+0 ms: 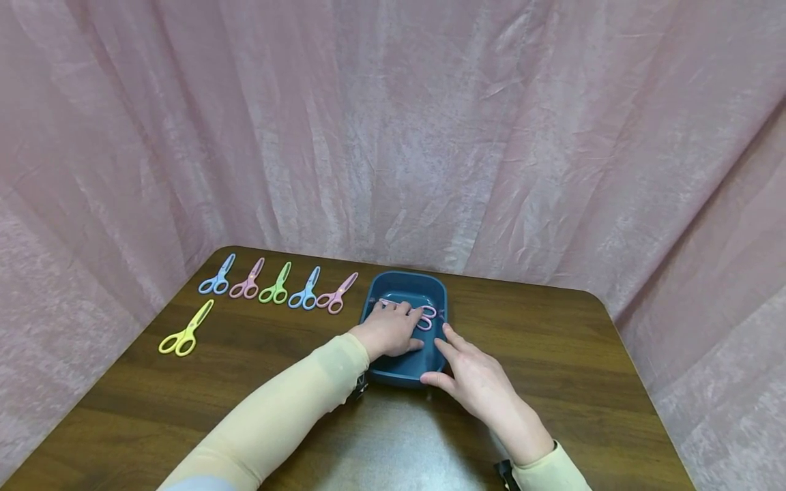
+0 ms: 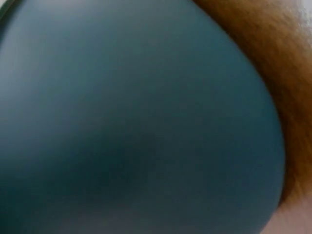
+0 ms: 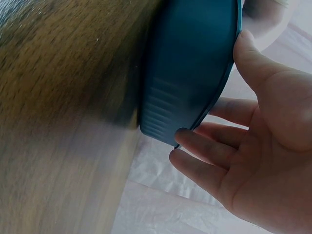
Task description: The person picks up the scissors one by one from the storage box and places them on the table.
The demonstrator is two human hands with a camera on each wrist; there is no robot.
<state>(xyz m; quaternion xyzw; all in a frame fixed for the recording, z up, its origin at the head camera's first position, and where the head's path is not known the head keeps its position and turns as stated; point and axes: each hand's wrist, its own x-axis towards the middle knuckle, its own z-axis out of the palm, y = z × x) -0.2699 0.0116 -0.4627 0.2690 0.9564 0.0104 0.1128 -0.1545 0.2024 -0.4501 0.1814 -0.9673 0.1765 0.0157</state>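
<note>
A dark blue plastic bin [image 1: 405, 379] stands on the table near its far side. My left hand [image 1: 388, 331] reaches down inside it, fingers spread over a pair of pink scissors [image 1: 425, 323]. The scissors' handle loops show to the right of the fingers, while much of the rest lies hidden under the hand. At the bin's right side, my right hand [image 1: 477, 379] touches the rim with thumb and fingertips, its fingers loosely extended. The right wrist view shows this hand [image 3: 263, 146] against the bin's rim and outer wall. Only the bin's blurred wall [image 2: 146, 97] fills most of the left wrist view.
Left of the bin, several scissors form a row: blue scissors [image 1: 216, 284], pink scissors [image 1: 244, 289], green scissors [image 1: 273, 294], more blue scissors [image 1: 302, 299] and more pink scissors [image 1: 331, 302]. Yellow scissors [image 1: 178, 342] lie nearer. A pink curtain [image 1: 430, 136] hangs behind the wooden table [image 1: 534, 320].
</note>
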